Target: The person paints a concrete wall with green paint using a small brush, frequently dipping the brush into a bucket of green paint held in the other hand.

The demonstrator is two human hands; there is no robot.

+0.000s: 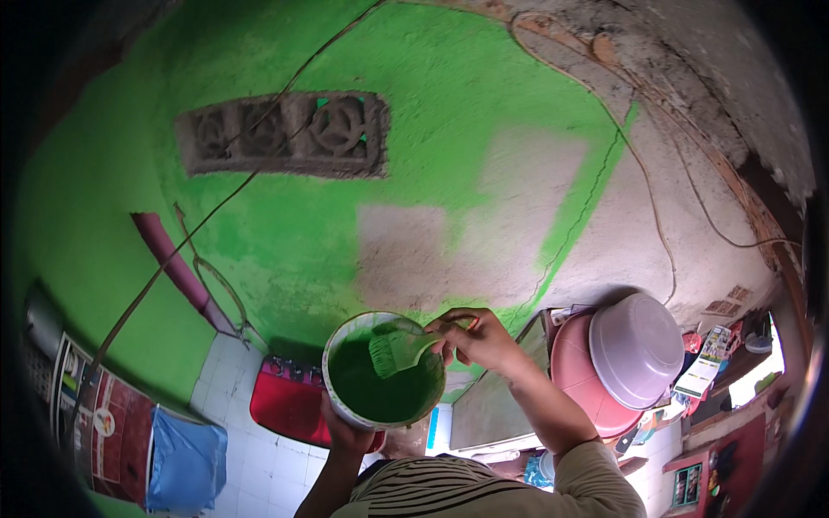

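My right hand (473,342) pinches the handle of a wide paintbrush (399,352) with green-coated bristles. The brush is over the mouth of a round white bucket (329,380), tilted toward the paint; whether its bristles touch the paint I cannot tell. Dark green paint (380,401) shows inside, and green smears mark the rim. My left hand (344,430) grips the bucket from its lower left side, its fingers partly hidden beneath. In front stands a wall (466,78) coated mostly in bright green, with bare greyish patches (401,250) in the middle and at the right.
A vent block (285,135) is set in the wall, and a cable (220,203) hangs across the view. A red plastic seat (281,401) stands below left. Stacked basins (636,350) lie at the right. A blue cloth (186,457) hangs at the lower left above white tiles.
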